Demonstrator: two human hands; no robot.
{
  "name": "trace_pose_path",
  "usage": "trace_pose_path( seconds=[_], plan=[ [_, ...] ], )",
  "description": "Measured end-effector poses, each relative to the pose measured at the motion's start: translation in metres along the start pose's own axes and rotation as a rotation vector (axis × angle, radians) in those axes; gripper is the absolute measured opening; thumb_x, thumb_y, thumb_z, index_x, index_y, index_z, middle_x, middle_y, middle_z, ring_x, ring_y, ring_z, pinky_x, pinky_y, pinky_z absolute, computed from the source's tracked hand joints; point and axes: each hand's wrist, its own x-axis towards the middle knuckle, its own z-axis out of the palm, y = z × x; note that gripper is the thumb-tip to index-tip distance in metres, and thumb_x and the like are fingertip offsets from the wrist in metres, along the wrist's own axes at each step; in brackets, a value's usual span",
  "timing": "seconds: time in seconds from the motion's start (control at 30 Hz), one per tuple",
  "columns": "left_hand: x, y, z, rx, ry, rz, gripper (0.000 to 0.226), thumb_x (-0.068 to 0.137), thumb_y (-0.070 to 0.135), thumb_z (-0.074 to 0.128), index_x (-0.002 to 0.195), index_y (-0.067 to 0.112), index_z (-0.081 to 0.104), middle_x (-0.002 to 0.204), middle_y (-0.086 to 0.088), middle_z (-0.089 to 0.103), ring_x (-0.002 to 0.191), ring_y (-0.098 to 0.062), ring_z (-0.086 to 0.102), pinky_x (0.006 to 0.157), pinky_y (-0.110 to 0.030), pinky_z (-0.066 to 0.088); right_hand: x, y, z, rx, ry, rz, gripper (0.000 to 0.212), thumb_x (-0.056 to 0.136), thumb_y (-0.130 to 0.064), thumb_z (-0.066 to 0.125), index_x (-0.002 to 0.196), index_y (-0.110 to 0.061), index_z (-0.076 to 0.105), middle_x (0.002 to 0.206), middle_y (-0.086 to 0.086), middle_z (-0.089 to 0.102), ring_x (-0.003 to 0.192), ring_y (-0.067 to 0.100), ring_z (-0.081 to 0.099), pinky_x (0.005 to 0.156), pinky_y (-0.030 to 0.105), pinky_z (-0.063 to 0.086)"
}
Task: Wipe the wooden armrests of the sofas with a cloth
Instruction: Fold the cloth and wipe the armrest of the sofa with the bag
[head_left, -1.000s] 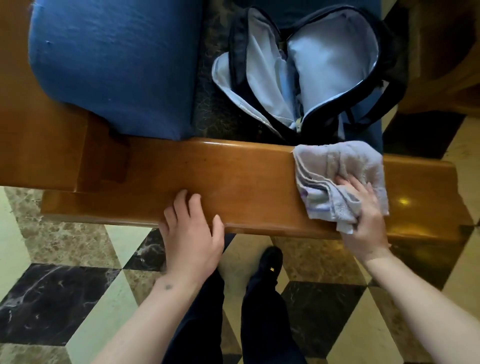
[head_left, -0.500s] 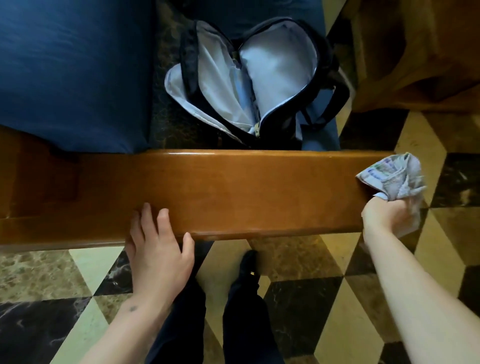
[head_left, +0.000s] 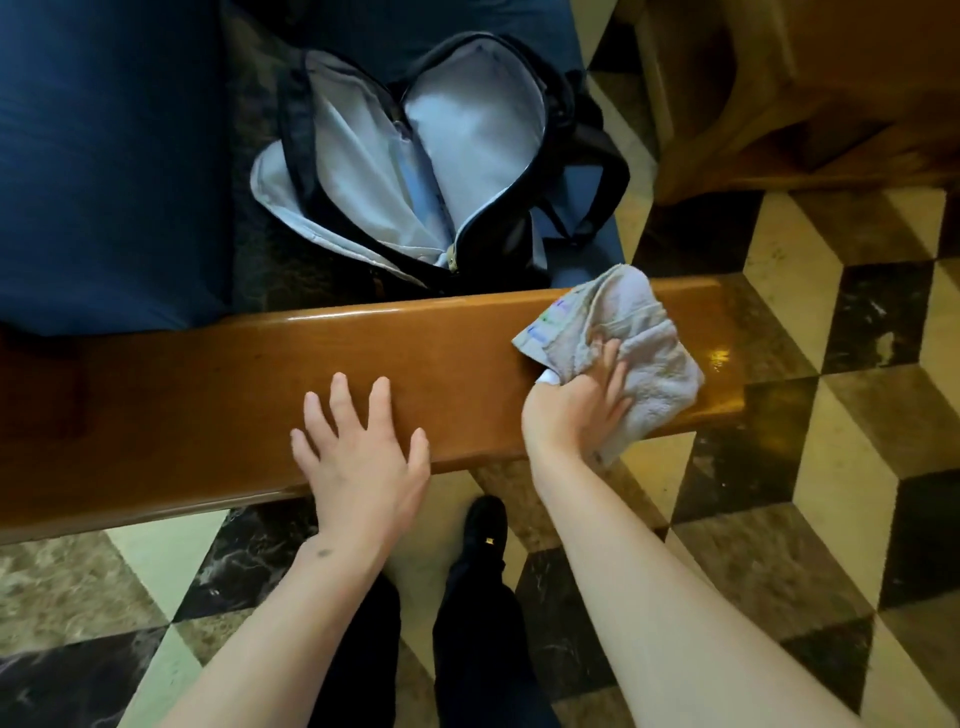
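Armrest of polished brown wood runs lengthwise across the view from left to right, its far end rising slightly toward the upper right and stopping above the patterned marble floor. A crumpled grey cloth lies on top of the wood close to that right-hand end, draping over the near edge. The right hand presses down on the cloth from the near side, fingers spread partly open on the fabric, with folds bunched under the palm and more cloth fanning out beyond the fingertips toward the upper right. The left hand rests flat on the bare wood near the middle of the armrest, fingers splayed wide and holding nothing, well apart from the cloth. Behind the armrest, an open dark backpack with pale lining sits on the sofa seat beside a blue cushion. Dark trouser legs and a black shoe show below, between the two forearms. Another piece of wooden furniture stands at upper right.
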Motion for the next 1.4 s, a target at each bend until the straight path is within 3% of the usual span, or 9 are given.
trace_pose_path(
  seconds=[0.2, 0.47, 0.57, 0.73, 0.87, 0.97, 1.07, 1.2, 1.4],
  plan=[
    [-0.008, -0.020, -0.008, -0.012, 0.029, -0.022, 0.062, 0.098, 0.048, 0.049, 0.153, 0.027, 0.029, 0.166, -0.010, 0.020, 0.153, -0.032, 0.011, 0.121, -0.055, 0.018, -0.058, -0.031, 0.027, -0.027, -0.104, -0.122, 0.074, 0.098, -0.022, 0.053, 0.163, -0.022, 0.018, 0.173, -0.002, 0.010, 0.159, 0.019, 0.003, 0.128, 0.048, -0.001],
    [-0.019, -0.106, -0.035, -0.071, 0.051, -0.298, 0.071, 0.091, 0.039, 0.058, 0.152, 0.018, 0.028, 0.161, -0.009, 0.023, 0.139, -0.039, 0.027, 0.114, -0.057, 0.029, -0.146, -0.079, 0.065, 0.025, -0.252, -0.363, 0.081, 0.091, -0.020, 0.057, 0.163, -0.023, 0.020, 0.172, -0.005, 0.012, 0.159, 0.017, 0.001, 0.128, 0.045, -0.007],
    [-0.026, -0.138, -0.041, -0.086, 0.062, -0.365, 0.079, 0.087, 0.032, 0.066, 0.153, 0.011, 0.029, 0.159, -0.013, 0.025, 0.141, -0.037, 0.024, 0.112, -0.055, 0.028, -0.172, -0.094, 0.075, 0.033, -0.326, -0.495, 0.084, 0.090, -0.023, 0.063, 0.162, -0.022, 0.020, 0.172, -0.004, 0.014, 0.159, 0.017, 0.003, 0.127, 0.042, -0.008],
    [-0.035, -0.153, -0.040, -0.133, 0.095, -0.326, 0.085, 0.085, 0.026, 0.071, 0.154, 0.009, 0.026, 0.160, -0.012, 0.023, 0.147, -0.031, 0.016, 0.115, -0.054, 0.024, -0.187, -0.101, 0.076, 0.106, -0.550, -0.834, 0.078, 0.076, -0.015, 0.077, 0.149, -0.014, 0.049, 0.161, 0.001, 0.042, 0.156, 0.020, 0.023, 0.129, 0.047, 0.008],
    [-0.031, -0.136, -0.038, -0.206, 0.128, -0.382, 0.093, 0.080, 0.020, 0.073, 0.156, 0.007, 0.021, 0.160, -0.016, 0.026, 0.149, -0.034, 0.017, 0.117, -0.055, 0.025, -0.121, -0.084, 0.050, 0.066, -0.804, -1.145, 0.061, 0.069, -0.002, 0.071, 0.130, -0.006, 0.069, 0.143, 0.009, 0.063, 0.144, 0.023, 0.047, 0.125, 0.045, 0.026],
    [-0.031, -0.111, -0.032, -0.131, 0.085, -0.303, 0.093, 0.081, 0.021, 0.072, 0.156, 0.005, 0.019, 0.162, -0.019, 0.022, 0.149, -0.039, 0.017, 0.118, -0.056, 0.025, -0.060, -0.073, 0.031, -0.091, -0.965, -1.404, 0.055, 0.065, 0.005, 0.071, 0.118, -0.006, 0.074, 0.134, 0.008, 0.069, 0.139, 0.020, 0.053, 0.126, 0.043, 0.026],
    [-0.032, -0.074, -0.020, -0.101, 0.061, -0.182, 0.091, 0.086, 0.023, 0.070, 0.158, 0.012, 0.016, 0.166, -0.016, 0.015, 0.153, -0.037, 0.011, 0.123, -0.054, 0.021, -0.018, -0.056, 0.016, -0.126, -0.966, -1.392, 0.053, 0.067, 0.004, 0.076, 0.119, -0.008, 0.076, 0.135, 0.006, 0.069, 0.139, 0.017, 0.053, 0.126, 0.039, 0.026],
    [-0.028, -0.015, 0.000, -0.119, 0.036, -0.007, 0.090, 0.089, 0.023, 0.067, 0.160, 0.026, 0.012, 0.169, -0.011, 0.007, 0.156, -0.029, -0.003, 0.125, -0.049, 0.013, 0.041, -0.013, -0.017, 0.004, -0.890, -1.196, 0.038, 0.076, -0.004, 0.083, 0.114, -0.008, 0.078, 0.129, 0.007, 0.072, 0.133, 0.017, 0.058, 0.125, 0.042, 0.029],
    [-0.023, 0.055, 0.019, -0.045, -0.015, 0.083, 0.083, 0.094, 0.032, 0.060, 0.161, 0.029, 0.011, 0.169, -0.015, 0.003, 0.156, -0.034, -0.005, 0.125, -0.054, 0.010, 0.103, 0.056, -0.062, 0.135, -0.715, -0.952, 0.033, 0.088, -0.014, 0.077, 0.120, -0.006, 0.075, 0.134, 0.012, 0.068, 0.135, 0.014, 0.053, 0.126, 0.036, 0.026]
  ],
)
